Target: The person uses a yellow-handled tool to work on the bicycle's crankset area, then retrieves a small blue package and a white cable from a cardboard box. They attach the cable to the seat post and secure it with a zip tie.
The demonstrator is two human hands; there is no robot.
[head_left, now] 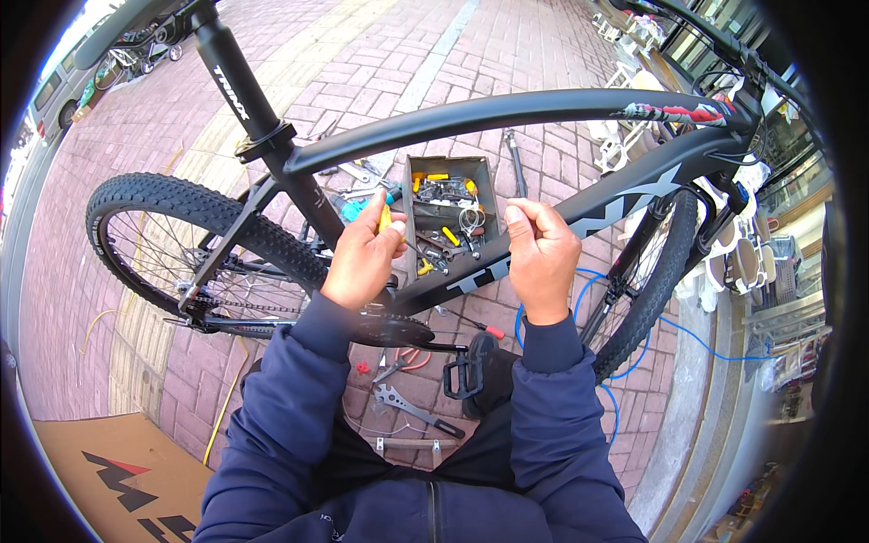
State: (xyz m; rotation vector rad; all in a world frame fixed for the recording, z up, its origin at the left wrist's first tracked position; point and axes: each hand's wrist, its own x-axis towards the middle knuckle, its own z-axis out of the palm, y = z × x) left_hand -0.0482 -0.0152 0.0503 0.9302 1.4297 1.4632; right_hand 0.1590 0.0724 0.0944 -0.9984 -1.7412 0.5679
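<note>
My left hand [360, 260] is closed on a small yellow-handled tool [386, 218], apparently a screwdriver, whose thin shaft points toward the middle. My right hand [543, 255] is closed in a pinch beside the sloping down tube [469, 276] of a black bicycle; whatever it holds is too small to make out. Both hands are raised below the top tube [407, 125]. Beneath and between them, a metal toolbox [410, 168] holds several loose tools, some with yellow handles.
The rear wheel [134, 190] and front wheel [634, 330] flank me. A spanner [398, 404], pliers [403, 360] and a blue hose [701, 348] lie on the paving. A cardboard sheet [90, 434] is at lower left; white items [729, 262] crowd the right.
</note>
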